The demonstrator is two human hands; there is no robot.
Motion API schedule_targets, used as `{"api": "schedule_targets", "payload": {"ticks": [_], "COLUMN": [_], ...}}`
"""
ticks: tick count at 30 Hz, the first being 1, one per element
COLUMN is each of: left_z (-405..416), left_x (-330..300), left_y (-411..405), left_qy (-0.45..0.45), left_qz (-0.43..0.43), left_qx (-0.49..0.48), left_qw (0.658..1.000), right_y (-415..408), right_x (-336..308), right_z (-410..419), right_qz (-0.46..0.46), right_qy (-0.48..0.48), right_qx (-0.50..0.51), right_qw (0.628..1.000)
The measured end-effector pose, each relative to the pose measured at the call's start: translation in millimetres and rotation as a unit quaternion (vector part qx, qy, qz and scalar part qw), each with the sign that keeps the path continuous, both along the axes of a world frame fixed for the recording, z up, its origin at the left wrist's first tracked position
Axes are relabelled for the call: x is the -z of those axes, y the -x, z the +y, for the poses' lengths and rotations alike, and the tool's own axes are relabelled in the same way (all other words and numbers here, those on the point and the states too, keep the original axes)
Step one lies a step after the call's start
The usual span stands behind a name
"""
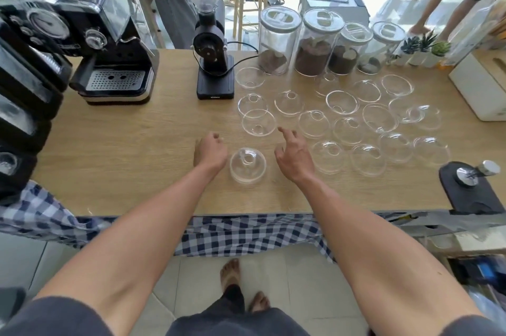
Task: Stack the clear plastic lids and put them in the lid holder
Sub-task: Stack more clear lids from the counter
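Observation:
Several clear plastic dome lids [345, 127] lie spread over the right half of the wooden table [123, 160]. A small stack of dome lids [247, 165] sits near the front edge, between my two hands. My left hand [210, 152] hovers just left of that stack, fingers loosely curled, holding nothing. Just right of the stack, my right hand [294, 155] has its fingers spread, the index finger stretched toward the lid [258, 122] behind the stack. I see no lid holder that I can tell apart.
An espresso machine [90, 34] and a black grinder [210, 42] stand at the back left. Glass jars [315, 42] with coffee line the back. A white box [482, 89] is at the right; a tamper [475, 171] on a black mat at the front right.

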State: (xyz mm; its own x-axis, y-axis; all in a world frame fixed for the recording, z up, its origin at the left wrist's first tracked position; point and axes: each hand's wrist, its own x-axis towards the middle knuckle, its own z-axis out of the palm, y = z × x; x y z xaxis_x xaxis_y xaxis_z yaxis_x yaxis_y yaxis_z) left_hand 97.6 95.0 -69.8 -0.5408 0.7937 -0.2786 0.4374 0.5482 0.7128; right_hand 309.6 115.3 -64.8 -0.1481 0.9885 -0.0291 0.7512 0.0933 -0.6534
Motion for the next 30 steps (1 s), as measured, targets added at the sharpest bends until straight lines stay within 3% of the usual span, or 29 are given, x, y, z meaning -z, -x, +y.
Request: {"api": "schedule_targets", "payload": {"ticks": [5,14,21,25,30], "left_z": [69.2,145.9,152.5,138.6,113.4], "left_x": [-16.5,-1.1,1.8,-6.6,-24.2], "left_y": [7.0,5.4,1.0,-0.7,2.4], "left_qy": [-0.028,-0.023,-0.027,-0.039,-0.072], "left_qz": [0.043,0.060,0.063,0.077,0.097], "left_qx": [0.135,0.290,0.286,0.267,0.225], "left_qw": [0.990,0.955,0.956,0.960,0.967], "right_y": [10.6,20.1,-1.4,-3.8,-2.0], "right_x": [10.7,35.6,28.5,11.0,1.5], "right_z": [30.2,54.9,47.5,41.9,32.5], "right_qz": [-0.023,-0.025,0.054,0.102,0.243], "right_qy": [0.025,-0.054,-0.030,0.004,0.078], "right_qx": [-0.044,-0.046,-0.043,0.040,0.091], "right_qw": [0.998,0.997,0.997,0.994,0.963]}}
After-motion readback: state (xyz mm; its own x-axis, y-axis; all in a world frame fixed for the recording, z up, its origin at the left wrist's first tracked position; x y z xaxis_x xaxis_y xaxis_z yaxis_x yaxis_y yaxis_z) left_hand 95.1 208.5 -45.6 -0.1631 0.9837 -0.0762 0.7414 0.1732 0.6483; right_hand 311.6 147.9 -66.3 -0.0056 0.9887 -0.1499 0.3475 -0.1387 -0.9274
